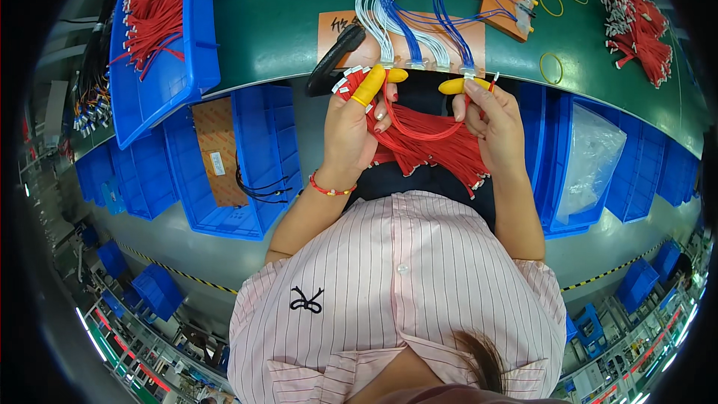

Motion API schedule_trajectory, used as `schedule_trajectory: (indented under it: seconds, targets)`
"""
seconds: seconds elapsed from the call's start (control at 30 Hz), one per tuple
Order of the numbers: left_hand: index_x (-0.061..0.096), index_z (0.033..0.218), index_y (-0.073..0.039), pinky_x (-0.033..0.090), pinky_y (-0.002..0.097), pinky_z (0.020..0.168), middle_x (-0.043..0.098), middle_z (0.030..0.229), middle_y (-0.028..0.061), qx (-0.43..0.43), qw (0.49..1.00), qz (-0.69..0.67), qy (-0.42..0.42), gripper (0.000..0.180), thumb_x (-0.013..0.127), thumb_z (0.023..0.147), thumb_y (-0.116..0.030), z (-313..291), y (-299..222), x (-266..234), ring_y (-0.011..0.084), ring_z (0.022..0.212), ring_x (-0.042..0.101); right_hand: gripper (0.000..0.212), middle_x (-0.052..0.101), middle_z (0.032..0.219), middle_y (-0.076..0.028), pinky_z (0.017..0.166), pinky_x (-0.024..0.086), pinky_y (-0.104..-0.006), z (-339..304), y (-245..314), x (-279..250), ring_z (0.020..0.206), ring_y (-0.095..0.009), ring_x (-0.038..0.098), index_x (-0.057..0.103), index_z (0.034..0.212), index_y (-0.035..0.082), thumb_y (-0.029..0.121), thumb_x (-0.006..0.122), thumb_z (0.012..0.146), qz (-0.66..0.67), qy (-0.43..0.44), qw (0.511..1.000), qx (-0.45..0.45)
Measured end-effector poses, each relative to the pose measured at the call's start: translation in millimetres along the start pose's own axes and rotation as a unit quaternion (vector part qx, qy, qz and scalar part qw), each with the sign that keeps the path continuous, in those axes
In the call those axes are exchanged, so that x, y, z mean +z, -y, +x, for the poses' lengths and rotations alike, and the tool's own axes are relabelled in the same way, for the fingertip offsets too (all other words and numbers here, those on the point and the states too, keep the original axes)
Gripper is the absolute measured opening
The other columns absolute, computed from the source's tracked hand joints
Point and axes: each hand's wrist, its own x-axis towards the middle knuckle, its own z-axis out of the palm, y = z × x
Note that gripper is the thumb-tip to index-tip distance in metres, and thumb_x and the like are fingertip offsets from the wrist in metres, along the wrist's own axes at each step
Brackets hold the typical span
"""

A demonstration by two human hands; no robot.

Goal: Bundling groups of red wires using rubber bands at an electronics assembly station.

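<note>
Head view: a bundle of red wires [426,142] is held below the near edge of the green tabletop [299,22], in front of the person's striped pink shirt [396,284]. The left hand [351,127] is closed around the bundle's left end, where white terminals stick out past a yellow-capped finger [369,86]. The right hand [490,116] is seen pinching a single red wire [419,133] between a yellow-capped finger and thumb; that wire is looped in a curve from one hand to the other. A red cord bracelet [329,188] is worn on the left wrist.

On the tabletop, just beyond the hands, white and blue wires [404,7] are fanned down to connectors at the near edge, laid over an orange card [336,26]. A black tool [333,60] is lying at that edge, near the left hand. More red wires are piled in a blue bin [194,52] at the left edge, and another red heap [636,15] is seen toward the far right corner, with rubber bands [552,67] near it.
</note>
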Motion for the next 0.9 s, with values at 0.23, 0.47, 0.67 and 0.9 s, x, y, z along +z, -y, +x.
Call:
schedule_trajectory:
  seconds: [0.23, 0.47, 0.67, 0.9]
  targets:
    - [0.059, 0.109, 0.005, 0.038, 0.0196, 0.047, 0.063, 0.088, 0.0085, 0.006, 1.0, -0.01, -0.005, 0.031, 0.047, 0.101, -0.022, -4, -1, 3, 0.0047, 0.059, 0.049, 0.027, 0.058, 0.066, -0.003, 0.039, 0.019, -0.0193, -1, 5, 8, 0.04, -0.002, 0.025, 0.064, 0.098, -0.002, 0.022, 0.052, 0.097, 0.142, -0.003, 0.989, 0.034]
    - [0.061, 0.106, 0.004, 0.039, 0.0202, 0.048, 0.063, 0.085, 0.007, 0.037, 0.999, 0.029, -0.001, 0.033, 0.045, 0.102, -0.024, -8, 6, 2, 0.0061, 0.059, 0.05, 0.028, 0.061, 0.074, -0.002, 0.046, 0.03, -0.0181, 0, 5, -11, 0.048, -0.002, 0.035, 0.065, 0.098, -0.002, 0.023, 0.053, 0.098, 0.017, 0.02, 0.998, 0.06]
    - [0.064, 0.104, 0.003, 0.042, 0.0215, 0.066, 0.061, 0.081, 0.004, 0.041, 0.993, 0.104, 0.048, 0.035, 0.043, 0.103, -0.025, 1, 4, 7, 0.0072, 0.071, 0.053, 0.025, 0.061, 0.086, -0.001, 0.076, 0.041, -0.0224, -20, 10, -4, 0.084, -0.005, 0.051, 0.065, 0.106, -0.004, 0.017, 0.056, 0.097, -0.159, -0.048, 0.986, -0.034]
    - [0.057, 0.101, 0.003, 0.033, 0.0203, 0.047, 0.05, 0.067, 0.0011, -0.052, 0.997, 0.007, 0.055, 0.032, 0.041, 0.103, -0.024, 1, -5, 15, 0.0053, 0.052, 0.042, 0.024, 0.046, 0.065, 0.008, 0.047, 0.02, -0.0201, -1, -4, -2, 0.053, 0.0, 0.03, 0.069, 0.099, -0.001, 0.02, 0.058, 0.097, -0.071, -0.048, 0.996, -0.028]
